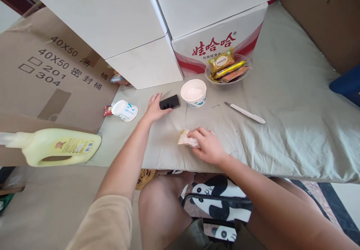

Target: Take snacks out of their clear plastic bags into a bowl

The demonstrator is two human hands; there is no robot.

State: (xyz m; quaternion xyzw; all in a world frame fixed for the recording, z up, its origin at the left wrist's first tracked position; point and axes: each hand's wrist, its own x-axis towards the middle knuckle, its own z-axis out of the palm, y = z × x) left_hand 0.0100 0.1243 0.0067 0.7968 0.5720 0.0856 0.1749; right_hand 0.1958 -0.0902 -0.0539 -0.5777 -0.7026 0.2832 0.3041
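Clutching packet [183, 139], left grip [155, 109] spread beside phone [170, 102]

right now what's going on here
A seated person's left hand spans one end of a dark phone, while the right hand holds a small clear-wrapped packet. Beyond the packet, a white paper bowl stands upright near a plastic bowl of packaged snacks. A white-handled cutter lies to the right, in neither hand.

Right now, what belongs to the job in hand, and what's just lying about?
Likely job:
- black rectangular phone, left hand
- crinkled clear plastic packet, right hand

Seemingly lying about:
- upright white paper bowl
- slim white knife
- clear plastic bowl
- yellow plastic bottle
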